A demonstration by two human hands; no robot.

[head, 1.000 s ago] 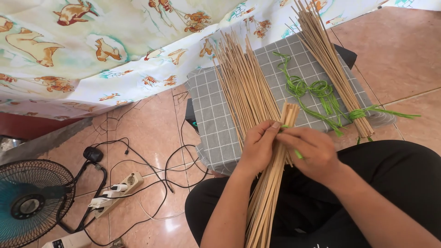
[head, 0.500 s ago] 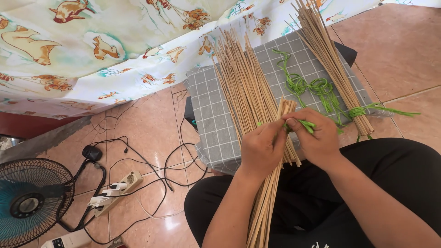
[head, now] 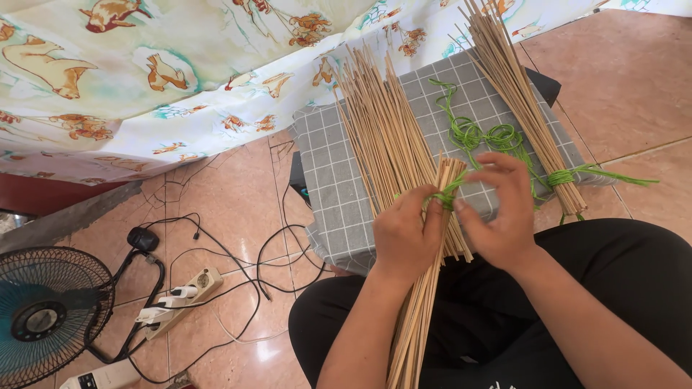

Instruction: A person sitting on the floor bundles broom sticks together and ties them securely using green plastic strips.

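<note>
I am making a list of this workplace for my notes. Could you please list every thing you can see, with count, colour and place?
Held stick bundle: one, tan, across the lap, in the left hand.
Green string: one, around the held bundle's top end.
Loose sticks: one pile, tan, on the grey checked cloth.
Tied bundle: one, tan, green tie, right side of the cloth.
Spare green strings: a tangle, between pile and tied bundle.
Printed sheet: one, pale with animals, top left.
Fan: one, dark, bottom left.
Power strip: one, white, on the tiled floor, with black cables.
Left hand: grips the held bundle.
Right hand: fingers at the string.
</note>
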